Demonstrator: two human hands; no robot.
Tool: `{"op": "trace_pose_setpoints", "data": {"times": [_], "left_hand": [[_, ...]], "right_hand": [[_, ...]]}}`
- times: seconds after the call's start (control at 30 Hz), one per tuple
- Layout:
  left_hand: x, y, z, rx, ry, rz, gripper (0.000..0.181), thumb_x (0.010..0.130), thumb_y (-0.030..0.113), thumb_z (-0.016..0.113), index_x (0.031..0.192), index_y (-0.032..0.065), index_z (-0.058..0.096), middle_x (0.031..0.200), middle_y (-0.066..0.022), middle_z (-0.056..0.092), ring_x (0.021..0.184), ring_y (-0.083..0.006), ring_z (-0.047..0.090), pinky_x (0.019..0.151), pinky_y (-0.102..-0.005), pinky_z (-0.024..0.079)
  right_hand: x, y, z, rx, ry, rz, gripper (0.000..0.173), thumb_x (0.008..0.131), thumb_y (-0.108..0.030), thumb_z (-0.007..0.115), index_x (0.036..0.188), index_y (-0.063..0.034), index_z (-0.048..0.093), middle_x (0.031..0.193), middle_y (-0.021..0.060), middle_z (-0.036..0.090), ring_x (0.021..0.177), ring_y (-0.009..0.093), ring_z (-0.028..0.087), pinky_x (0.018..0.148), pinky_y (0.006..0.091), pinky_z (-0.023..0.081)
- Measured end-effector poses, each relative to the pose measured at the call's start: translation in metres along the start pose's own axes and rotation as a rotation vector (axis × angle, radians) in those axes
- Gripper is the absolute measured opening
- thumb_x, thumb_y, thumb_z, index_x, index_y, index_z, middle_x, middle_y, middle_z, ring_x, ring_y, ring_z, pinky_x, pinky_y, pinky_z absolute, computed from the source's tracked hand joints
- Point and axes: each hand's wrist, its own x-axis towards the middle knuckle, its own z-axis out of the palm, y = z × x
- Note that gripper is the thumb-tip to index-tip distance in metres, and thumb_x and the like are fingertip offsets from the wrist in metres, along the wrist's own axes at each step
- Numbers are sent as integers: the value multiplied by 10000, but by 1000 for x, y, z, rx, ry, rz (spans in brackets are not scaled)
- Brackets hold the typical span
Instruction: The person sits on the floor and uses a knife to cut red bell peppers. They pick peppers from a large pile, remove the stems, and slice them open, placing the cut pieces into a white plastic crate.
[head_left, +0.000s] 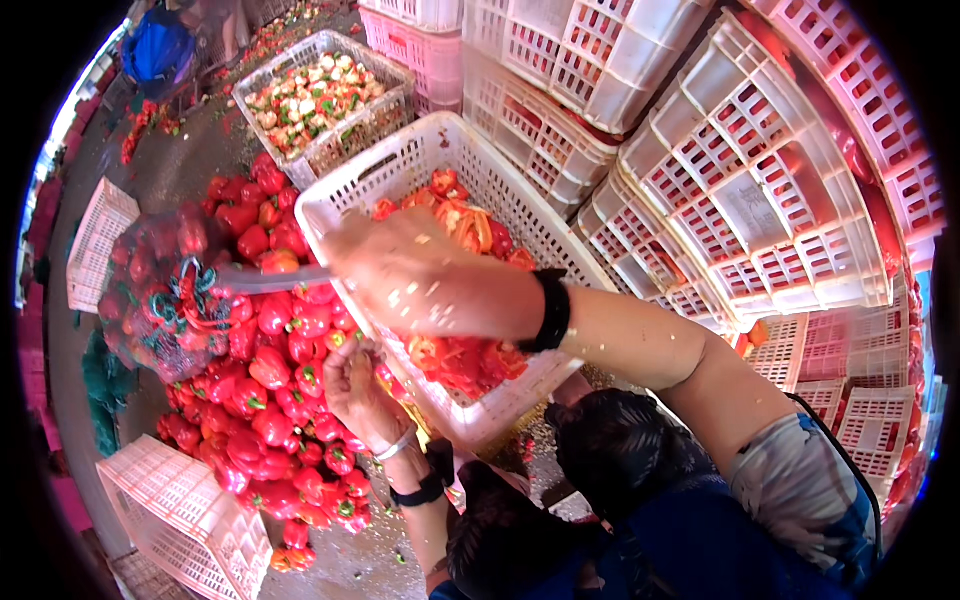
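Blurred by motion, my right hand (435, 281) is over the white plastic crate (517, 161), closed around a knife. Its long blade (274, 280) points left past the crate's rim, above a heap of red bell peppers (274, 367). My left hand (360, 386) is low beside the crate's near left side, palm partly up and fingers curled, next to the peppers. Whether anything sits in its fingers is unclear. Cut red pepper pieces (469, 371) lie inside the crate, with paler orange ones (461, 221) toward its far end. Small pale flecks, apparently seeds, stick to my right hand and arm.
A crate of pepper cores and stems (315, 94) stands behind. Stacked crates of red peppers (757, 180) rise on the right. A full mesh bag (161, 292) rests on the heap's left. Tipped crates (184, 517) and green netting (109, 390) lie on the floor.
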Motion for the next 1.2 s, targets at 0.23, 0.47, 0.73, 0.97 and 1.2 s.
{"op": "trace_pose_setpoints", "data": {"times": [0.23, 0.47, 0.73, 0.97, 1.2], "left_hand": [[-41, 5, -17, -96, -218, 82, 434, 867, 124, 689, 1241, -43, 546, 1152, -149, 643, 1016, -238, 639, 918, -388, 523], [-38, 9, 5, -176, -401, -54, 803, 700, 138, 862, 1366, -32, 446, 1269, -144, 602, 1114, -255, 620, 947, -395, 520], [-46, 4, 62, 205, -302, 314, 933, 648, 61, 903, 1412, 5, 370, 1192, -120, 577, 1128, -297, 561, 1063, -455, 408], [-53, 20, 88, 885, -385, 976, 429, 690, 144, 837, 1054, 36, 638, 986, -111, 568, 894, -307, 575, 769, -423, 460], [-49, 6, 90, 1021, -393, 1006, 355, 734, 122, 792, 1036, 28, 630, 953, -109, 596, 808, -292, 604, 696, -422, 503]], "right_hand": [[43, -67, -41, 165, -88, -236, 303, 808, -114, 636, 1065, 30, 566, 969, 180, 605, 843, 338, 633, 721, 467, 501], [53, -65, -19, 447, -101, 176, 246, 797, -68, 642, 1018, 8, 565, 908, 196, 613, 828, 404, 634, 708, 514, 495], [27, -10, 37, 675, 142, 618, 191, 857, -75, 647, 1042, -29, 633, 768, 106, 643, 672, 174, 610, 640, 352, 497], [3, 23, 48, 504, 119, 751, 254, 835, -91, 651, 1073, -14, 613, 826, 175, 665, 729, 264, 652, 686, 396, 509], [-15, 37, 65, 343, 49, 712, 294, 826, -141, 646, 1094, -31, 594, 953, 215, 655, 924, 416, 642, 804, 506, 486]]}}
